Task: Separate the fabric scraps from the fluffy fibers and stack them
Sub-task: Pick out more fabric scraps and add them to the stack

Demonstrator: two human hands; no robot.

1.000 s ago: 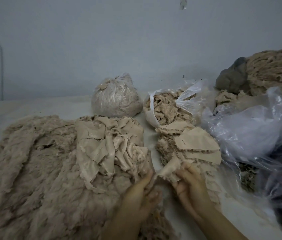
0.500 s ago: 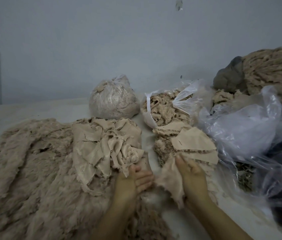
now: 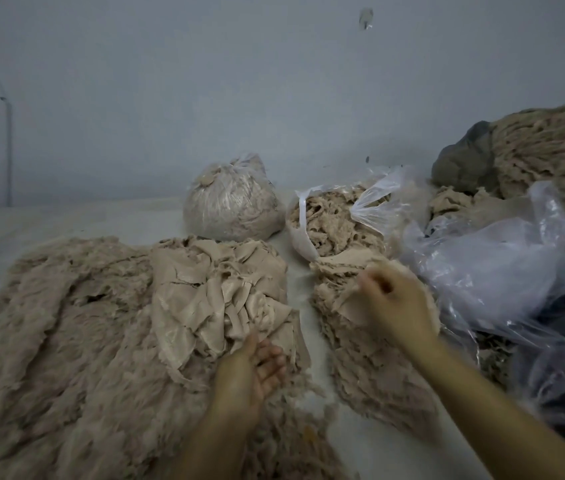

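And the right hand [image 3: 397, 303] has carried its beige scrap onto the frayed stack of cut fabric pieces [image 3: 371, 344], fingers pinching it down, while the left hand [image 3: 250, 372] lies loosely cupped, empty, against the fluffy beige fibre heap [image 3: 66, 327] — one more scrap sorted.

A single head-worn wide-angle camera looks forward and down from close above the pale flat work surface [image 3: 66, 220], facing the plain grey-blue wall [image 3: 205, 81] along its far edge. Both forearms enter from the bottom edge, so the near part sits closest. The wide lens takes in the surface's left side through to crumpled clear plastic bags [image 3: 499, 265] at the right.
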